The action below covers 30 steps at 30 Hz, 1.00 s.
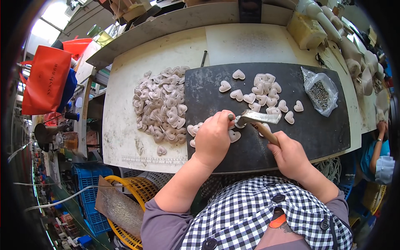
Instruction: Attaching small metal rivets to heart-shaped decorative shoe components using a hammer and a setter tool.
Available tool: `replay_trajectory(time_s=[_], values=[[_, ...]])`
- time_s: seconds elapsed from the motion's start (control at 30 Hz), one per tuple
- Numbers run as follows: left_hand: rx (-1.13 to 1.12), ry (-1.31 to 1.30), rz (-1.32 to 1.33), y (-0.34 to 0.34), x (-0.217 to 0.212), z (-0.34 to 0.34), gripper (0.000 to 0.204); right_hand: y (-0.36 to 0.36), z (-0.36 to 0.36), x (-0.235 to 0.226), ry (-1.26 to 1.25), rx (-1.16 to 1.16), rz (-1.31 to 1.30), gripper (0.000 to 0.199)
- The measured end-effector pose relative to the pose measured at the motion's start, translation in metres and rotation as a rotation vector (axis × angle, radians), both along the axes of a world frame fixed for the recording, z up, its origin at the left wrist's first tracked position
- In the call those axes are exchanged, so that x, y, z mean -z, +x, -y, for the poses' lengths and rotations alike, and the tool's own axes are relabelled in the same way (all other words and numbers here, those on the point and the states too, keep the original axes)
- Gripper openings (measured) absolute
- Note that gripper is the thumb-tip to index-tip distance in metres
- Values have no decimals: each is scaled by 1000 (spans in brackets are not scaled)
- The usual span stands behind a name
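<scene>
My right hand (291, 156) is wrapped round the wooden handle of a hammer (264, 118), whose metal head lies level just right of my left fist. My left hand (211, 139) is closed around a short metal rod; only the rod's end (231, 117) shows above the fingers. Under and beside both hands lie pale padded heart-shaped pieces (234, 136) on a black mat (300, 135). More hearts (261, 88) are scattered farther up the mat. What sits beneath the left fist is hidden.
Left of the mat, a large heap of hearts (164, 104) covers part of the pale table (121, 143). A clear bag of small metal parts (320, 95) rests at the mat's right. A dark metal bar (203, 58) lies beyond the mat. A yellow basket (143, 189) stands below the table edge.
</scene>
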<state>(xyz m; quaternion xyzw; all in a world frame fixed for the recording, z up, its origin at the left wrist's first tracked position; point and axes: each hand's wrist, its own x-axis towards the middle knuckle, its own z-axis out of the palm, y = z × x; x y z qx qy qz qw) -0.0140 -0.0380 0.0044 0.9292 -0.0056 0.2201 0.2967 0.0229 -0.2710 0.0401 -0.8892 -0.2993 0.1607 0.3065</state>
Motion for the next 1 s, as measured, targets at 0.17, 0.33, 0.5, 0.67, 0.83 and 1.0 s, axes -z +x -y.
replay_trajectory(time_s=[0.17, 0.33, 0.5, 0.67, 0.83, 1.0], values=[[11, 86, -19, -3, 0, 2, 12, 0, 9, -25, 511, -62, 94, 21], [-86, 46, -35, -6, 3, 6, 10, 12, -3, -21, 164, -55, 63, 26], [-180, -523, -103, -9, 10, -2, 16, 11, -11, -14, 106, -86, 96, 27], [-227, -628, -107, -8, 3, -19, 11, 14, -13, -7, -23, -108, 68, 24], [-85, -613, -152, 21, -22, -28, 12, 39, -5, -15, 134, 107, 13, 15], [22, 28, -87, 64, -11, -15, 21, 51, -7, -15, 174, 137, 8, 15]])
